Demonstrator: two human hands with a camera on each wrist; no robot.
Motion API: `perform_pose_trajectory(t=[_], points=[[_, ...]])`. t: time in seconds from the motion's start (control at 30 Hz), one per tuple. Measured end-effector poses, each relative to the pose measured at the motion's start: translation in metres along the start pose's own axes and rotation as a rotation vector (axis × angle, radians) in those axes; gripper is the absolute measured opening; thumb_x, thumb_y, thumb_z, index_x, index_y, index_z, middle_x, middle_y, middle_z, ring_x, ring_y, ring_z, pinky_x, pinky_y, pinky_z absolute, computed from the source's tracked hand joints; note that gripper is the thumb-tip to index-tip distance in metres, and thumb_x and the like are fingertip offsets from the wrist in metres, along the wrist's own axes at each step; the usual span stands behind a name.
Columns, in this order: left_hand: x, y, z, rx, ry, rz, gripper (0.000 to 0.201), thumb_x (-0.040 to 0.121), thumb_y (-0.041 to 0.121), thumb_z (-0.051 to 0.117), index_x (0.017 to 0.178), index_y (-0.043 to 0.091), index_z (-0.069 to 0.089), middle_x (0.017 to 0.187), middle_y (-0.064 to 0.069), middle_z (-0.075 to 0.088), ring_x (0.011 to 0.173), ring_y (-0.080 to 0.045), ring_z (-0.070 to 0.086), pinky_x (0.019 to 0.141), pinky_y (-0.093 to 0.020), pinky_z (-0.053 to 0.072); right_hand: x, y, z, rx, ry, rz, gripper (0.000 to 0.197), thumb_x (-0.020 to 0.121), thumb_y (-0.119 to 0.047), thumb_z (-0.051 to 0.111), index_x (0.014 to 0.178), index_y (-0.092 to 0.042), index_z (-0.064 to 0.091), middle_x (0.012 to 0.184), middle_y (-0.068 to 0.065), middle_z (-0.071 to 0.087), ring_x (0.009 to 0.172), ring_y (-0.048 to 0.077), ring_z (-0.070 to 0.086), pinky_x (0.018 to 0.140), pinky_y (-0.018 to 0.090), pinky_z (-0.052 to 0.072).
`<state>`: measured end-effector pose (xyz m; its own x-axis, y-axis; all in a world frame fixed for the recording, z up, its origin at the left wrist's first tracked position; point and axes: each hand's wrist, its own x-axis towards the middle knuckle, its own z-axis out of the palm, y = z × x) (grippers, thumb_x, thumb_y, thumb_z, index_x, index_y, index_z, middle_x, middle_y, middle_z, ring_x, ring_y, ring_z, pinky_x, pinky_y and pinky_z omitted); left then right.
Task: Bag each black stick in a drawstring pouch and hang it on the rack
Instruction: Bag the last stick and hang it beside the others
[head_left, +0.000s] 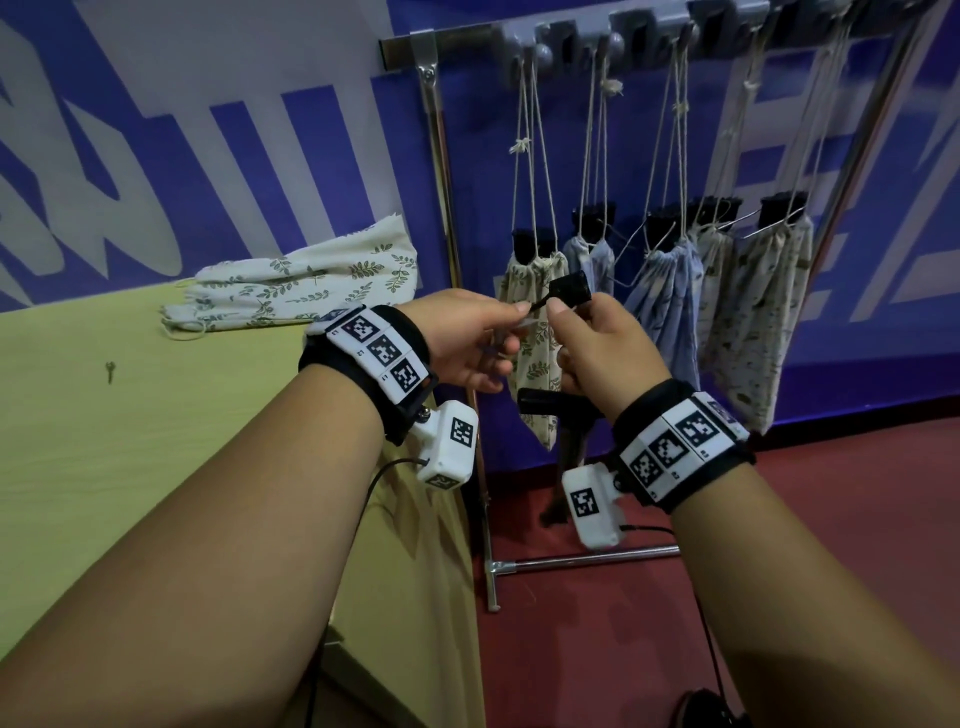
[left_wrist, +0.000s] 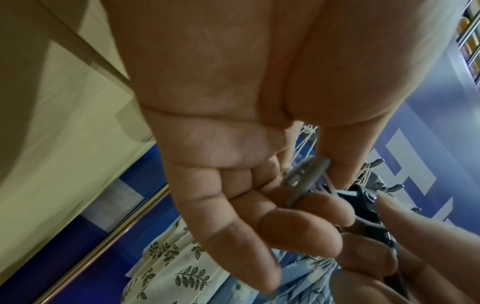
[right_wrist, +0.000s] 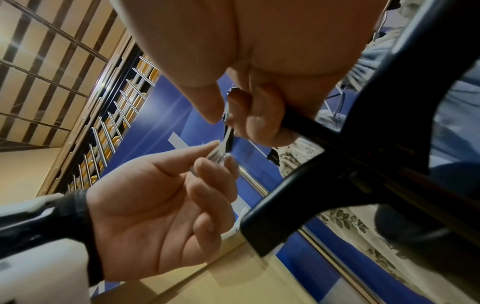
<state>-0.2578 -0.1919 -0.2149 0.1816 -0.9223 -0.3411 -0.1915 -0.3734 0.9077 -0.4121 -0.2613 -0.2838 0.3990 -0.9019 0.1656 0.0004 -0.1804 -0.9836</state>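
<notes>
My right hand (head_left: 587, 338) grips a black stick (head_left: 569, 288) upright in front of the rack (head_left: 467, 36); its lower end (head_left: 545, 402) pokes out below the fist. My left hand (head_left: 511, 319) pinches a small grey clip (left_wrist: 306, 174) between thumb and forefinger, right at the stick's top end (left_wrist: 363, 205). In the right wrist view the curled fingers (right_wrist: 262, 115) wrap the black stick (right_wrist: 363, 160), and the left hand (right_wrist: 168, 195) holds the grey clip (right_wrist: 221, 152) just below them. Several filled drawstring pouches (head_left: 670, 296) hang by their cords from the rack's hooks.
A stack of leaf-print pouches (head_left: 311, 275) lies on the yellow table (head_left: 104, 467) at the back, by the blue wall. A small key-like object (head_left: 110, 371) lies on the table. The rack's post (head_left: 485, 519) stands at the table's right edge, on red floor (head_left: 831, 519).
</notes>
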Motion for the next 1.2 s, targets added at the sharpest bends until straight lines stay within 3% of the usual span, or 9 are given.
perform_pose_trajectory(t=[0.13, 0.27, 0.47, 0.63, 0.7, 0.8, 0.93, 1.03, 1.2], points=[[-0.009, 0.004, 0.0, -0.069, 0.024, 0.035, 0.022, 0.104, 0.036, 0.06, 0.106, 0.014, 0.062, 0.078, -0.001, 0.063, 0.067, -0.018, 0.062, 0.07, -0.036, 0.057, -0.004, -0.012, 0.003, -0.02, 0.056, -0.059, 0.027, 0.098, -0.045, 0.068, 0.082, -0.025, 0.064, 0.054, -0.013, 0.055, 0.056, 0.018, 0.054, 0.064, 0.042, 0.048], [-0.026, 0.015, -0.013, -0.142, 0.04, 0.018, 0.021, 0.103, 0.032, 0.062, 0.114, 0.014, 0.065, 0.086, -0.003, 0.069, 0.079, -0.023, 0.07, 0.083, -0.046, 0.061, -0.008, -0.035, 0.011, -0.066, 0.037, -0.079, 0.019, 0.1, -0.035, 0.07, 0.086, -0.022, 0.072, 0.051, -0.013, 0.058, 0.052, 0.014, 0.054, 0.06, 0.034, 0.045], [-0.065, 0.035, -0.043, -0.17, 0.13, 0.011, 0.018, 0.106, 0.03, 0.056, 0.108, 0.014, 0.064, 0.091, -0.003, 0.071, 0.08, -0.023, 0.074, 0.079, -0.043, 0.063, -0.016, -0.079, 0.033, -0.124, 0.007, -0.176, 0.025, 0.1, -0.033, 0.071, 0.08, -0.019, 0.07, 0.054, -0.012, 0.061, 0.053, 0.008, 0.054, 0.06, 0.029, 0.042], [-0.104, 0.04, -0.066, -0.156, 0.167, 0.054, 0.02, 0.108, 0.026, 0.051, 0.113, 0.01, 0.062, 0.101, -0.008, 0.074, 0.084, -0.026, 0.076, 0.076, -0.041, 0.064, -0.029, -0.123, 0.054, -0.285, -0.015, -0.284, 0.023, 0.096, -0.035, 0.071, 0.079, -0.02, 0.076, 0.069, -0.007, 0.076, 0.067, 0.006, 0.069, 0.069, 0.029, 0.053], [-0.12, 0.039, -0.076, -0.14, 0.185, 0.068, 0.019, 0.107, 0.023, 0.051, 0.113, 0.01, 0.064, 0.111, -0.011, 0.076, 0.091, -0.028, 0.076, 0.08, -0.042, 0.063, -0.035, -0.14, 0.066, -0.324, -0.033, -0.302, 0.024, 0.094, -0.033, 0.072, 0.075, -0.019, 0.075, 0.067, -0.006, 0.075, 0.063, 0.005, 0.067, 0.063, 0.024, 0.049], [-0.14, 0.037, -0.091, -0.136, 0.248, 0.091, 0.025, 0.106, 0.021, 0.055, 0.121, 0.005, 0.065, 0.117, -0.012, 0.076, 0.098, -0.03, 0.077, 0.088, -0.045, 0.062, -0.041, -0.161, 0.08, -0.392, -0.077, -0.294, 0.023, 0.094, -0.033, 0.073, 0.076, -0.018, 0.075, 0.064, -0.005, 0.073, 0.056, 0.005, 0.063, 0.057, 0.025, 0.045], [-0.163, 0.032, -0.107, -0.148, 0.308, 0.096, 0.028, 0.104, 0.016, 0.057, 0.129, 0.002, 0.061, 0.106, -0.011, 0.079, 0.098, -0.031, 0.077, 0.094, -0.05, 0.06, -0.049, -0.178, 0.098, -0.484, -0.147, -0.295, 0.015, 0.093, -0.031, 0.074, 0.085, -0.019, 0.078, 0.071, -0.002, 0.076, 0.068, 0.012, 0.072, 0.063, 0.029, 0.056], [-0.178, 0.03, -0.118, -0.143, 0.336, 0.09, 0.026, 0.104, 0.012, 0.057, 0.127, 0.001, 0.061, 0.105, -0.013, 0.079, 0.098, -0.032, 0.077, 0.098, -0.052, 0.058, -0.054, -0.19, 0.114, -0.546, -0.181, -0.305, 0.015, 0.094, -0.03, 0.073, 0.088, -0.017, 0.077, 0.074, 0.0, 0.075, 0.067, 0.013, 0.07, 0.057, 0.027, 0.05], [-0.194, 0.021, -0.142, -0.146, 0.378, 0.082, 0.022, 0.103, 0.012, 0.057, 0.121, 0.002, 0.065, 0.105, -0.011, 0.079, 0.097, -0.033, 0.077, 0.097, -0.053, 0.058, -0.057, -0.206, 0.149, -0.626, -0.206, -0.32, 0.024, 0.095, -0.033, 0.069, 0.086, -0.012, 0.076, 0.08, 0.008, 0.076, 0.077, 0.03, 0.073, 0.07, 0.045, 0.062]])
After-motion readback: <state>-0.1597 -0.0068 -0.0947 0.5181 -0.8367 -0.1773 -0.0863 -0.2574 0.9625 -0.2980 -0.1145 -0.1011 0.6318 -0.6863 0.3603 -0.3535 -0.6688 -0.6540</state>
